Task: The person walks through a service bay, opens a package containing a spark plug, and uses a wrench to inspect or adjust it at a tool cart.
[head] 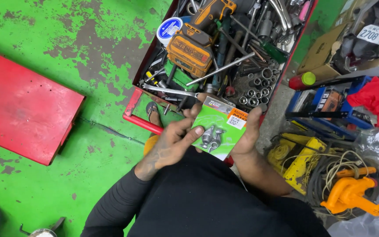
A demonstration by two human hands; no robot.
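Both hands, left (172, 142), right (247, 134), gripping green blister pack (218, 127), seemingly metal parts inside

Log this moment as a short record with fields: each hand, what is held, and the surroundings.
left hand: grips the green blister pack, thumb across its front
right hand: supports the pack's right edge
pack contents: grey metal parts under clear plastic
ahead: red toolbox full of sockets, wrenches and a cordless drill
floor: worn green paint
left side: red lid
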